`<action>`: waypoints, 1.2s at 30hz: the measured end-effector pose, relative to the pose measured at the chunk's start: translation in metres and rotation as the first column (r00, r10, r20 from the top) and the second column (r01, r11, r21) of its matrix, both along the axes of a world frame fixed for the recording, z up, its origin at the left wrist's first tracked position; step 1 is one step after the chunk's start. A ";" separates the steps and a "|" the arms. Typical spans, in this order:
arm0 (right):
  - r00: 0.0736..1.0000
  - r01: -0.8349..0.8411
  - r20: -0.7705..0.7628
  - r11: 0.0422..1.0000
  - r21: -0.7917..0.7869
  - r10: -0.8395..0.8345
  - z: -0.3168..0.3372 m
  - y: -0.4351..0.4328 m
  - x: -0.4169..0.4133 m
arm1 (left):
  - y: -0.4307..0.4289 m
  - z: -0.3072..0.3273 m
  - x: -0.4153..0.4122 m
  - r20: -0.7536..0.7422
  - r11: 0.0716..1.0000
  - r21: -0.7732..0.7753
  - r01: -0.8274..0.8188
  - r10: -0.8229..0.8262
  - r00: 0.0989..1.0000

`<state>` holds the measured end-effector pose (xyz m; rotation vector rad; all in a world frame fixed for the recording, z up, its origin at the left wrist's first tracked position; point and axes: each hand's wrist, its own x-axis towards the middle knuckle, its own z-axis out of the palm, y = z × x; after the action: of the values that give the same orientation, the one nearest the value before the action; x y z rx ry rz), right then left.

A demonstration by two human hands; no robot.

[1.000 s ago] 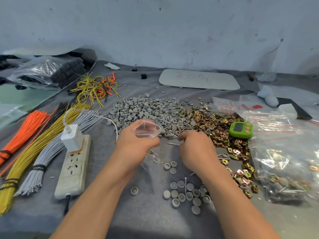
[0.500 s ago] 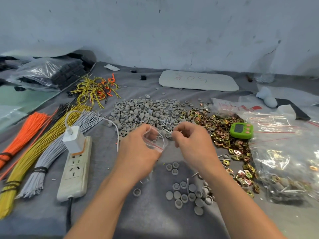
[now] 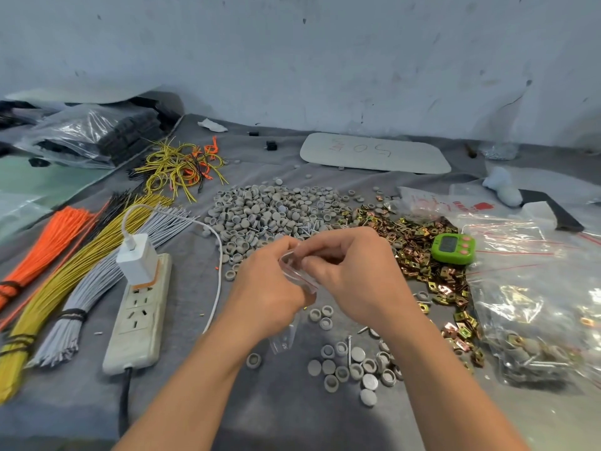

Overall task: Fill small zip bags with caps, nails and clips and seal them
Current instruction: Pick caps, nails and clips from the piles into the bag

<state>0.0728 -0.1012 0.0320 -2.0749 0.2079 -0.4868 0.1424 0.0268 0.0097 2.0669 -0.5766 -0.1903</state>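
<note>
White board reads "50" beyond pinched zip bag.

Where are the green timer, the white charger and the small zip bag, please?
green timer [image 3: 453, 249]: head view, middle of its face.
white charger [image 3: 136, 260]: head view, its front side.
small zip bag [image 3: 300, 277]: head view, its red-striped mouth.

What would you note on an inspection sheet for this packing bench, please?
Surface: grey cloth covers the table.
Job's things: small zip bag in hand; caps heaped behind it; clips heaped right; nail among loose caps; large bag of packed parts at right.
Clutter: green timer, white board, bagged black parts.
Hands: left hand and right hand both pinch the bag's mouth.
Cables: power strip with charger and white lead; orange, yellow, grey wire bundles.
Surroundings: scuffed pale wall.
</note>
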 end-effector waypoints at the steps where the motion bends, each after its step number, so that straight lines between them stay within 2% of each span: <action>1: 0.999 0.020 0.038 0.999 0.041 -0.021 0.000 -0.001 -0.001 | 0.000 0.000 0.000 -0.007 1.000 -0.013 -0.006 0.006 1.000; 4: 0.979 0.149 0.115 0.975 0.164 -0.169 0.001 -0.014 -0.004 | -0.003 -0.001 -0.001 -0.024 0.997 -0.072 -0.022 0.021 0.999; 6: 0.957 0.262 0.082 0.952 0.156 -0.277 0.001 -0.029 -0.007 | -0.004 0.000 -0.001 -0.032 0.995 -0.099 -0.022 0.019 0.999; 8: 0.931 0.364 -0.013 0.931 0.020 -0.364 -0.003 -0.044 -0.011 | -0.002 0.001 0.001 -0.056 0.991 -0.131 -0.023 0.016 0.998; 10: 0.898 0.375 -0.168 0.908 -0.187 -0.406 -0.010 -0.056 -0.015 | 0.001 0.002 0.003 -0.073 0.985 -0.169 -0.037 0.025 0.997; 13: 0.803 0.251 -0.396 0.856 -0.452 -0.445 -0.018 -0.065 -0.020 | 0.000 0.001 0.003 -0.074 0.979 -0.196 -0.058 0.045 0.996; 15: 0.744 0.148 -0.498 0.836 -0.528 -0.446 -0.023 -0.067 -0.023 | -0.005 0.001 0.002 -0.070 0.980 -0.190 -0.058 0.045 0.997; 18: 0.705 0.078 -0.568 0.843 -0.532 -0.424 -0.029 -0.067 -0.021 | -0.010 0.002 0.000 -0.042 0.985 -0.169 -0.035 0.028 0.999; 28: 0.791 0.159 -0.468 0.871 -0.465 -0.395 -0.029 -0.074 -0.023 | -0.022 0.005 -0.008 -0.029 0.987 -0.157 -0.017 0.012 1.000; 32: 0.769 0.188 -0.462 0.847 -0.497 -0.441 -0.032 -0.082 -0.032 | -0.025 0.004 -0.009 -0.016 0.991 -0.133 -0.004 0.002 1.000; 36: 0.761 0.135 -0.514 0.871 -0.473 -0.396 -0.037 -0.087 -0.035 | -0.026 0.000 -0.007 -0.005 0.993 -0.122 -0.005 0.004 1.000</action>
<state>0.0379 -0.1887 -0.0048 -2.5864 0.8644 -0.0086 0.1355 0.0007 0.0101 1.9487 -0.5665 -0.1539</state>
